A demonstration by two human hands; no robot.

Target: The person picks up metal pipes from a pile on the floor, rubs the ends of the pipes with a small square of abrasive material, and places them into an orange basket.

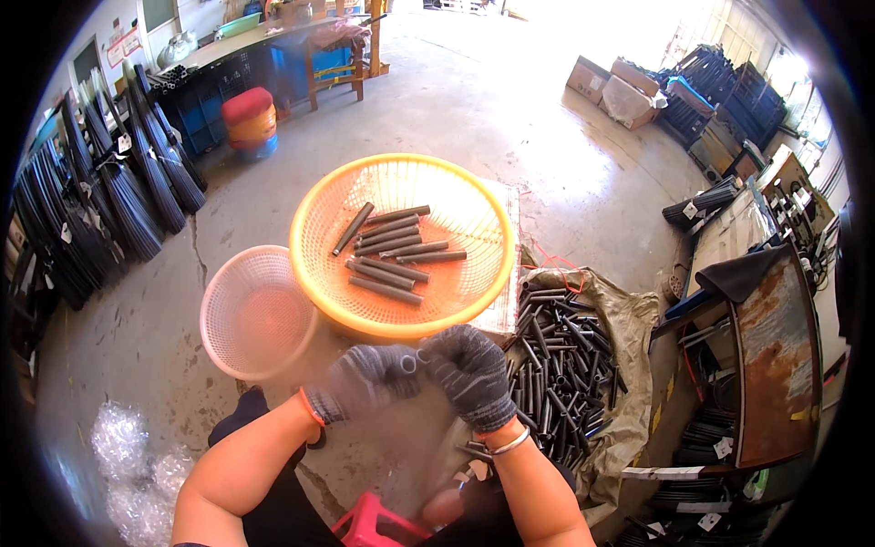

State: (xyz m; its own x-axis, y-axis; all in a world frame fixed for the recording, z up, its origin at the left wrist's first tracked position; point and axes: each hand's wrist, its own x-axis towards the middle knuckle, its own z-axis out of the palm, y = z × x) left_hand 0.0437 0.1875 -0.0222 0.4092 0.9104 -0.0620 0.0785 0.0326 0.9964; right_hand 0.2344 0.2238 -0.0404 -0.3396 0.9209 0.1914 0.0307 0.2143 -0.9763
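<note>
We are gripping a grey tube (408,364) in the gloved left hand (366,376); its round end is facing us, so its long axis is running nearly along our sight line, its length hidden by the glove. The gloved right hand (467,376) is curling closed just beside it; whether it is holding anything, we cannot tell. Ahead of both hands, the orange basket (476,214) is holding loose dark tubes (386,290), mostly lying crosswise, nearer the left hand, with the near rim standing between. Right of the right hand, a tube pile (558,392) is lying on tan cloth (635,401); a pink basket (258,314) is sitting ahead-left of the left hand.
</note>
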